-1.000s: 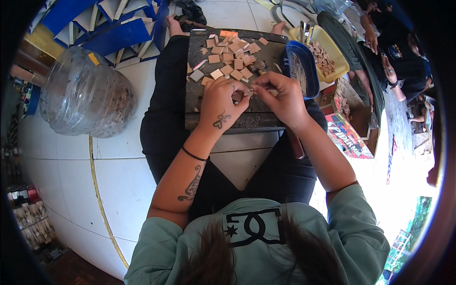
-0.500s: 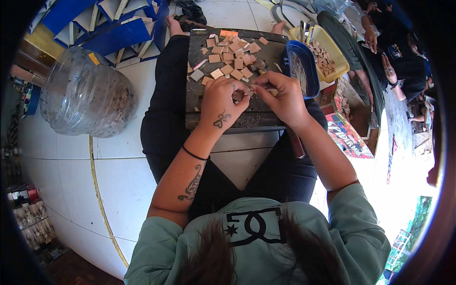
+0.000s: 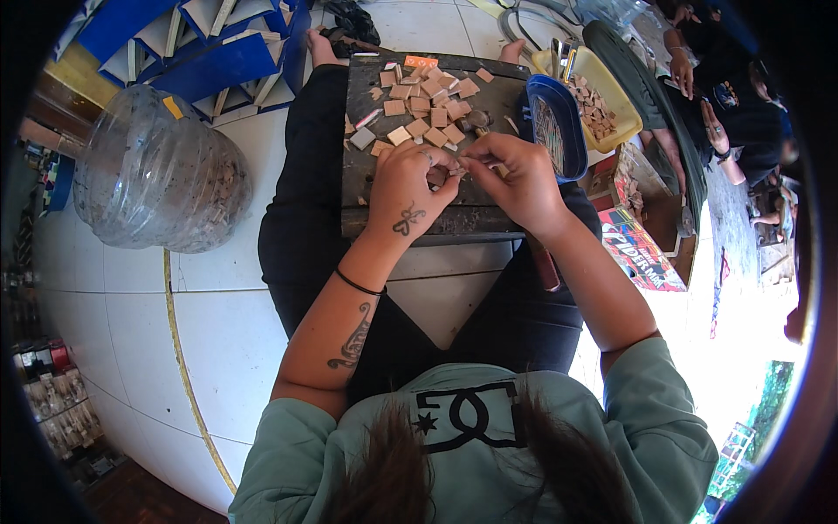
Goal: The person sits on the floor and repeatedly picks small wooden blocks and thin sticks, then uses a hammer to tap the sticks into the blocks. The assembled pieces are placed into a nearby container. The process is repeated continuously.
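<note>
A dark wooden board [image 3: 471, 214] lies across my lap, strewn with several small tan and brown tile pieces [image 3: 428, 109]. My left hand [image 3: 406, 188] and my right hand [image 3: 515, 179] meet over the board's middle. Their fingertips pinch one small brownish piece [image 3: 441, 175] between them. The piece is mostly hidden by my fingers. A thin stick-like tool seems to lie under my right fingers; I cannot tell more of it.
A big clear plastic jug [image 3: 157, 179] of small pieces stands on the white tiled floor to my left. A blue bowl [image 3: 552, 122] and a yellow tray [image 3: 611, 87] of pieces sit right of the board. Blue-and-white frames [image 3: 201, 48] lie far left. Another person [image 3: 716, 87] sits at right.
Both hands stay together over the board; the fingers have shifted only slightly around the small piece.
</note>
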